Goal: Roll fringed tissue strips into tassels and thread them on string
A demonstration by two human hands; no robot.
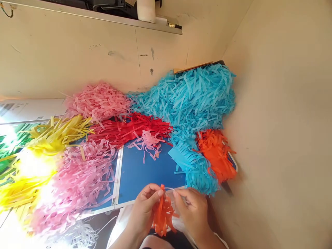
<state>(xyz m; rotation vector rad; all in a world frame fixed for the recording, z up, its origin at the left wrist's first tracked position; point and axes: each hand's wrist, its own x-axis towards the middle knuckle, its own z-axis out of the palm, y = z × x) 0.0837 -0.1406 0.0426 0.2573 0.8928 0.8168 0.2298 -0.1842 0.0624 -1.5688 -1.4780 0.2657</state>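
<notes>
Your left hand (144,209) pinching orange tissue tassel (163,214) top, your right hand (193,209) fingertips gripping thin white string (169,189) beside it, blue fringe pile (197,173) just beyond.

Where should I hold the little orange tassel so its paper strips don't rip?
Pinch the orange tassel at its bunched top, coming from the side, as the left hand does. There the strips are gathered tight; below they hang loose and thin. The right hand pinches a white string beside that top.

Scuffed beige walls (280,103) (harsh glare (28,166) left)
</notes>
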